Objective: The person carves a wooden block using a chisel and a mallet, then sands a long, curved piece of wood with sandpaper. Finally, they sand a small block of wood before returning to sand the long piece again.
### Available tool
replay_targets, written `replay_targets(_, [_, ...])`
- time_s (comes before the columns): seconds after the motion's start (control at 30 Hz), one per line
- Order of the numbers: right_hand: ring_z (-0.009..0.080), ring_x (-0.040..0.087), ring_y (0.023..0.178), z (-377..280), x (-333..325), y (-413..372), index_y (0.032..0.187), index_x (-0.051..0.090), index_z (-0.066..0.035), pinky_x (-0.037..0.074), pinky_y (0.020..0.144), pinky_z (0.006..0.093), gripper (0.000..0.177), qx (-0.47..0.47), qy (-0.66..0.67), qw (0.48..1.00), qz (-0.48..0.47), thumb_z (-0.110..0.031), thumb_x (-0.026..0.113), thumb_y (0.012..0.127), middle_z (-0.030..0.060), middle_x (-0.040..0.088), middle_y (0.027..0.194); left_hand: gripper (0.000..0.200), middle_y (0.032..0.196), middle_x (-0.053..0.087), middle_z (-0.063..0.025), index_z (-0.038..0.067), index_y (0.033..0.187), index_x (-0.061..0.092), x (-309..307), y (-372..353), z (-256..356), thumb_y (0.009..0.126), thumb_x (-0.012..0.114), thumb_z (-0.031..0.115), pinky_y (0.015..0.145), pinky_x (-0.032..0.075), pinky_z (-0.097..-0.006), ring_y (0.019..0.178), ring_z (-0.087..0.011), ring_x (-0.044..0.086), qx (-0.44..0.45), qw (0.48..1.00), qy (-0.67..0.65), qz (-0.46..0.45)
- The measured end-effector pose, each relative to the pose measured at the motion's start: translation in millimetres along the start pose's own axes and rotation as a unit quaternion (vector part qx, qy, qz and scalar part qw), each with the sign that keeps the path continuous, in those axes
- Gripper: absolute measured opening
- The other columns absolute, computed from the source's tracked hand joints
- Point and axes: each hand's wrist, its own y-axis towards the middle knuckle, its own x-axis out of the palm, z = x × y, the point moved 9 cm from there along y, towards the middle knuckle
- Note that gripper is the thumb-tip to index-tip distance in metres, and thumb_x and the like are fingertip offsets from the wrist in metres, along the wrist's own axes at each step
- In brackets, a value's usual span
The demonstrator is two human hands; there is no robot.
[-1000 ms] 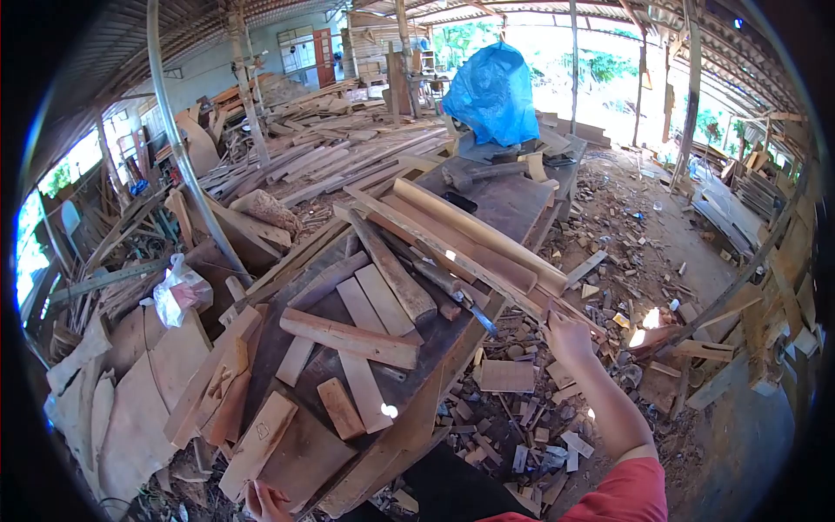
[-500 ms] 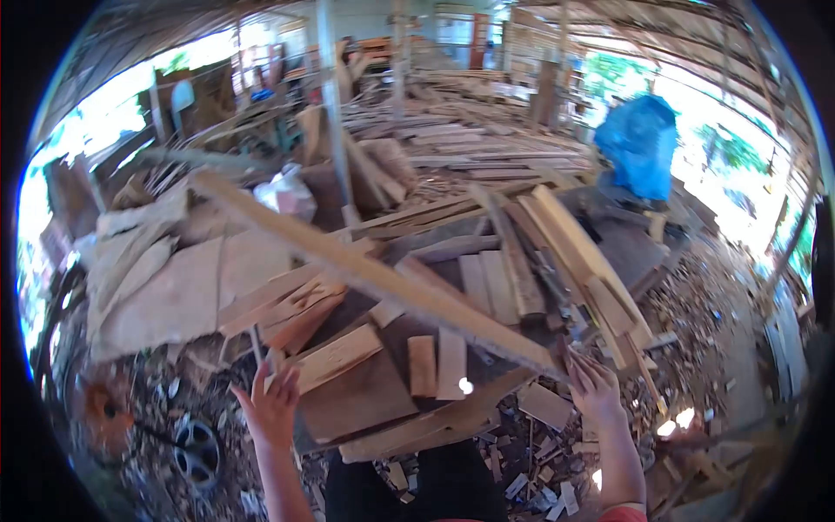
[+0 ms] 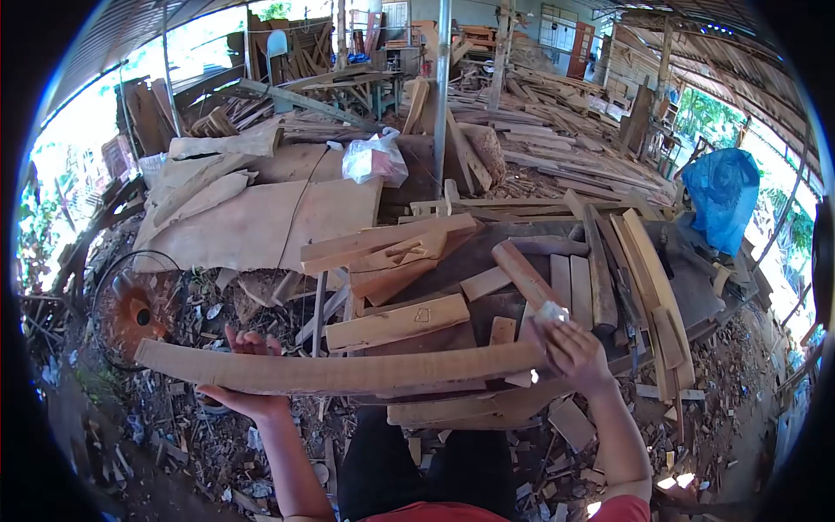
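Observation:
A long, slightly curved wooden plank point(image 3: 348, 372) lies crosswise in front of me above the work table point(image 3: 444, 332). My left hand point(image 3: 254, 404) is round its left part, with the fingers showing above the upper edge and the thumb below. The plank hides the palm. At the plank's right end my right hand point(image 3: 578, 355) is closed on it, fingers over the top. A bright whitish patch shows by those fingertips; I cannot make out what it is. Just behind the plank lies a thick wooden block point(image 3: 400, 323) with a mark drawn on it.
Several wood pieces lie on the table, among them a reddish-brown piece point(image 3: 524, 271) and long yellowish boards point(image 3: 657, 296). An orange fan point(image 3: 139, 313) stands at the left. Beyond are a large sheet point(image 3: 252, 222), a metal post point(image 3: 442, 96) and a blue tarp point(image 3: 724, 196). Scraps litter the ground.
The plank's far end has swung down and left, so it now lies level across my front. My left hand, open and free before, now holds it. The view has turned left.

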Motion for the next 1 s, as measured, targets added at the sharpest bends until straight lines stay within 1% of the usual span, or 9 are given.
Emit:
replay_targets(0.23, [0.0285, 0.058, 0.1, 5.8, 29.5, 32.7, 0.097, 0.06, 0.003, 0.043, 0.088, 0.0425, 0.037, 0.091, 0.15, 0.983, -0.05, -0.031, 0.055, 0.084, 0.0143, 0.06, 0.109, 0.05, 0.072, 0.035, -0.0008, 0.011, 0.082, 0.036, 14.5, 1.1, 17.3, 0.074, 0.058, 0.055, 0.072, 0.032, -0.0338, 0.069, -0.0143, 0.038, 0.082, 0.993, -0.048, -0.075])
replay_targets(0.4, [0.0296, 0.054, 0.107, -51.2, 63.6, 80.3, 0.13, 0.043, -0.005, 0.038, 0.094, 0.0408, 0.049, 0.203, 0.347, 0.915, -0.018, -0.029, 0.048, 0.087, 0.0146, 0.057, 0.116, 0.05, 0.071, 0.033, -0.0003, 0.011, 0.082, 0.034, 53.0, -23.4, 6.0, 0.073, 0.058, 0.055, 0.07, 0.03, -0.0312, 0.066, -0.0132, 0.035, 0.113, 0.984, -0.039, -0.131])
replay_targets(0.67, [0.0146, 0.05, 0.114, -148.5, 18.5, 117.7, 0.117, 0.056, -0.005, 0.036, 0.096, 0.0379, 0.038, 0.085, 0.344, 0.931, 0.083, -0.018, 0.056, 0.081, 0.0055, 0.051, 0.127, 0.051, 0.067, 0.035, 0.0009, 0.011, 0.085, 0.033, 85.5, -41.1, 20.9, 0.074, 0.059, 0.054, 0.054, 0.029, -0.0229, 0.056, -0.0087, 0.035, 0.089, 0.963, 0.022, -0.254])
replay_targets(0.73, [0.0193, 0.053, 0.111, -105.6, 42.6, 96.6, 0.115, 0.056, -0.004, 0.036, 0.095, 0.0383, 0.034, 0.18, 0.372, 0.903, 0.12, -0.02, 0.052, 0.085, 0.0055, 0.053, 0.125, 0.051, 0.066, 0.034, 0.0009, 0.011, 0.084, 0.033, 85.0, -39.8, 20.5, 0.074, 0.059, 0.054, 0.054, 0.029, -0.0231, 0.056, -0.0086, 0.035, 0.091, 0.963, 0.028, -0.254])
replay_targets(0.77, [0.0226, 0.054, 0.109, -67.2, 84.0, 66.6, 0.117, 0.055, -0.005, 0.037, 0.094, 0.0388, 0.034, 0.344, 0.503, 0.785, 0.112, -0.02, 0.049, 0.087, 0.0074, 0.055, 0.122, 0.051, 0.066, 0.034, 0.0009, 0.012, 0.084, 0.033, 83.6, -40.8, 21.3, 0.074, 0.059, 0.054, 0.054, 0.028, -0.0232, 0.055, -0.0084, 0.034, 0.095, 0.963, 0.033, -0.251])
replay_targets(0.83, [0.0277, 0.055, 0.105, -10.9, 111.2, 17.8, 0.118, 0.054, -0.008, 0.041, 0.089, 0.0394, 0.032, 0.469, 0.432, 0.764, 0.095, -0.021, 0.043, 0.091, 0.0115, 0.058, 0.114, 0.051, 0.067, 0.033, 0.001, 0.011, 0.083, 0.033, 82.9, -40.7, 20.9, 0.073, 0.06, 0.052, 0.055, 0.028, -0.0233, 0.055, -0.0084, 0.034, 0.09, 0.963, 0.019, -0.255])
replay_targets(0.87, [0.0294, 0.056, 0.102, 1.9, 92.5, 13.1, 0.117, 0.054, -0.009, 0.043, 0.086, 0.0395, 0.031, 0.427, 0.241, 0.868, 0.08, -0.022, 0.04, 0.092, 0.0137, 0.059, 0.109, 0.051, 0.067, 0.032, 0.0011, 0.01, 0.083, 0.033, 82.9, -42.7, 20.2, 0.071, 0.061, 0.051, 0.056, 0.028, -0.0234, 0.054, -0.0084, 0.033, 0.09, 0.962, 0.006, -0.257])
replay_targets(0.97, [0.0289, 0.055, 0.104, -30.5, 87.2, 43.0, 0.119, 0.053, -0.011, 0.042, 0.087, 0.0407, 0.032, 0.424, 0.43, 0.795, 0.062, -0.019, 0.044, 0.089, 0.0132, 0.057, 0.115, 0.052, 0.065, 0.033, 0.0015, 0.011, 0.082, 0.031, 89.8, -46.9, 20.7, 0.074, 0.059, 0.054, 0.058, 0.027, -0.0249, 0.053, -0.0083, 0.033, 0.132, 0.96, 0.01, -0.246])
replay_targets(1.0, [0.0282, 0.054, 0.105, -59.9, 78.5, 64.5, 0.119, 0.054, -0.011, 0.04, 0.09, 0.04, 0.033, 0.351, 0.41, 0.841, 0.04, -0.019, 0.047, 0.087, 0.0121, 0.055, 0.118, 0.052, 0.065, 0.033, 0.0015, 0.011, 0.082, 0.031, 92.5, -48.6, 20.1, 0.074, 0.059, 0.054, 0.058, 0.027, -0.0249, 0.053, -0.0083, 0.033, 0.132, 0.961, 0.01, -0.244])
